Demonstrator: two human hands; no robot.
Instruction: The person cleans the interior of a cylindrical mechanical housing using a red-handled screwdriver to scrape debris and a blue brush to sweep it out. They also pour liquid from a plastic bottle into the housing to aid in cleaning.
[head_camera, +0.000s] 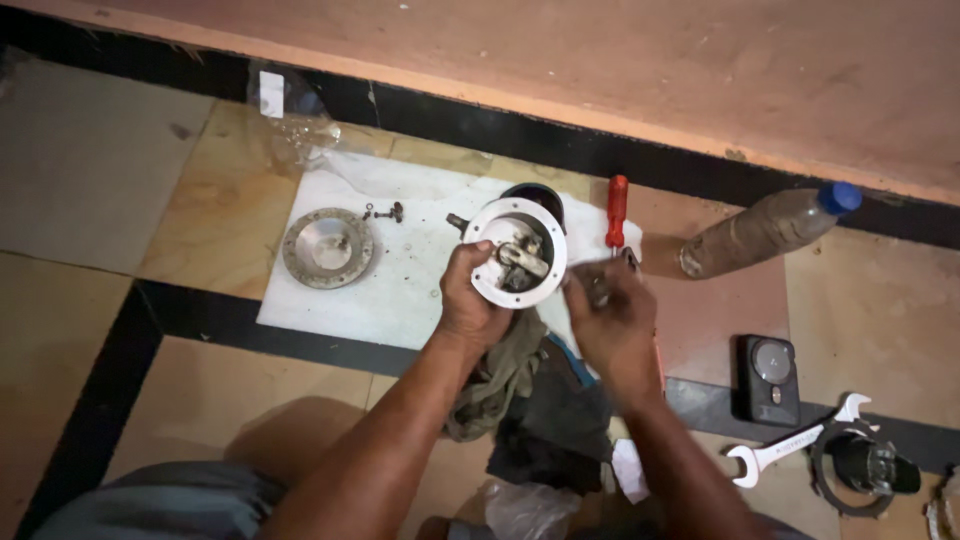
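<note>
Kneeling over the floor, you have both forearms reaching forward from the near edge of the view. Nearest you lies a heap of dark rags, with a crumpled clear bag in front of it. At the near right a silver spanner rests on the tiles beside a black ring part, and a little farther off sits a small black device.

Your left hand has its grip closed on the near-left rim of the round white housing, holding it tilted with its open face toward you; a metal fitting shows inside. Your right hand is just beside the housing's right rim, grip pinched on something small and metallic; what it is cannot be made out.

The housing stands at the right end of a white sheet spread on the floor. At the sheet's left end lies a flat round metal disc, with a small screw part just beyond it. A red-handled screwdriver lies at the sheet's far right corner. Farther right, a dusty bottle with a blue cap lies on its side near the wall. A clear plastic wrapper sits beyond the sheet's far left corner.
</note>
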